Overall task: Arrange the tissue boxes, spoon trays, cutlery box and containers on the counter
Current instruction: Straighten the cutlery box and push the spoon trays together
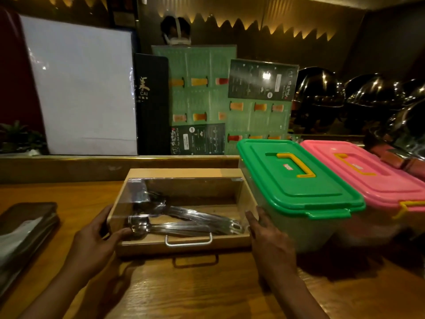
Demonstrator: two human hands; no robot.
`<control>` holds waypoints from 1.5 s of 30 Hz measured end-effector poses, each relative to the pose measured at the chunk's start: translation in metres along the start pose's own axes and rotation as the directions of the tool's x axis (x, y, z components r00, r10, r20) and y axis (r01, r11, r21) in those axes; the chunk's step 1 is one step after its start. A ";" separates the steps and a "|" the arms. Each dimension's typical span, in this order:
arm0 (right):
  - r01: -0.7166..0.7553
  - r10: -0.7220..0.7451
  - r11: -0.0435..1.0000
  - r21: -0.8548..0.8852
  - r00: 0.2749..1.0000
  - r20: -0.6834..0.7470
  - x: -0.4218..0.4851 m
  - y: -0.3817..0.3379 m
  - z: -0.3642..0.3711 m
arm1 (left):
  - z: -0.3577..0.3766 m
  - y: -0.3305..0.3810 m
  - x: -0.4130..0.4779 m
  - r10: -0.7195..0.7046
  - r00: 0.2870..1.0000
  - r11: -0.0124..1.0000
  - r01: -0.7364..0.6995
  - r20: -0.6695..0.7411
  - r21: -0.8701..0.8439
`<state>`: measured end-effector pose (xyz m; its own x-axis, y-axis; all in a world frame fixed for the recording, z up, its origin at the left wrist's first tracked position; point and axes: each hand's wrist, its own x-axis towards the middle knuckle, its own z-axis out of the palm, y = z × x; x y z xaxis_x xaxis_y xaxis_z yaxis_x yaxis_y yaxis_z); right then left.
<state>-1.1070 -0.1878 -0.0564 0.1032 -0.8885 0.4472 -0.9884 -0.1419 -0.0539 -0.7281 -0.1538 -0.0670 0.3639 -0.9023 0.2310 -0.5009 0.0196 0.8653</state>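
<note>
A wooden cutlery box (184, 244) with a clear lid and a metal handle sits on the wooden counter (195, 291), steel spoons showing inside. My left hand (96, 238) grips its left front corner, thumb on the lid. My right hand (269, 240) presses flat against its right side, between the box and a clear container with a green lid (296, 180). A container with a pink lid (368, 173) stands touching the green one on its right. A dark tissue box (25, 229) lies at the left edge.
Menu cards (207, 100) and a white board (82, 88) lean on the raised ledge behind the counter. Shiny metal dome lids (368, 97) crowd the back right. A small plant (18, 137) sits at far left.
</note>
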 end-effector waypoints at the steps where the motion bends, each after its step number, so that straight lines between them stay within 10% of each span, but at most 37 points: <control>1: 0.001 -0.001 1.000 -0.003 1.000 0.005 0.000 0.001 0.000 | 0.000 0.001 0.000 0.001 1.000 1.000 -0.001 0.000 0.006; 18: -0.190 0.169 0.978 0.082 0.962 0.212 -0.001 -0.015 -0.034 | -0.014 0.010 -0.008 -0.068 0.993 0.998 0.068 0.098 -0.002; 22: -0.037 0.037 0.971 0.235 0.999 0.006 -0.008 -0.046 -0.041 | -0.047 0.003 -0.013 -0.041 0.993 0.998 0.035 0.111 0.058; 27: 0.228 -0.206 0.859 0.459 0.974 -0.098 -0.026 -0.149 -0.046 | -0.114 -0.011 -0.011 0.055 0.996 0.955 -0.071 0.066 0.287; 36: 0.230 -0.507 0.765 0.601 0.791 0.343 -0.066 -0.414 -0.006 | -0.246 -0.093 0.018 0.005 0.999 0.936 -0.024 0.054 0.352; 45: 0.304 -0.417 0.832 0.465 0.894 0.162 -0.089 -0.461 0.025 | -0.249 -0.127 0.032 -0.026 0.983 0.952 -0.031 0.182 0.305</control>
<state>-0.6577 -0.0543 -0.0938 0.5227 -0.8059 0.2781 -0.7389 -0.5909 -0.3239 -0.4569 -0.0782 -0.0588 0.2278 -0.9659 0.1233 -0.7278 -0.0848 0.6806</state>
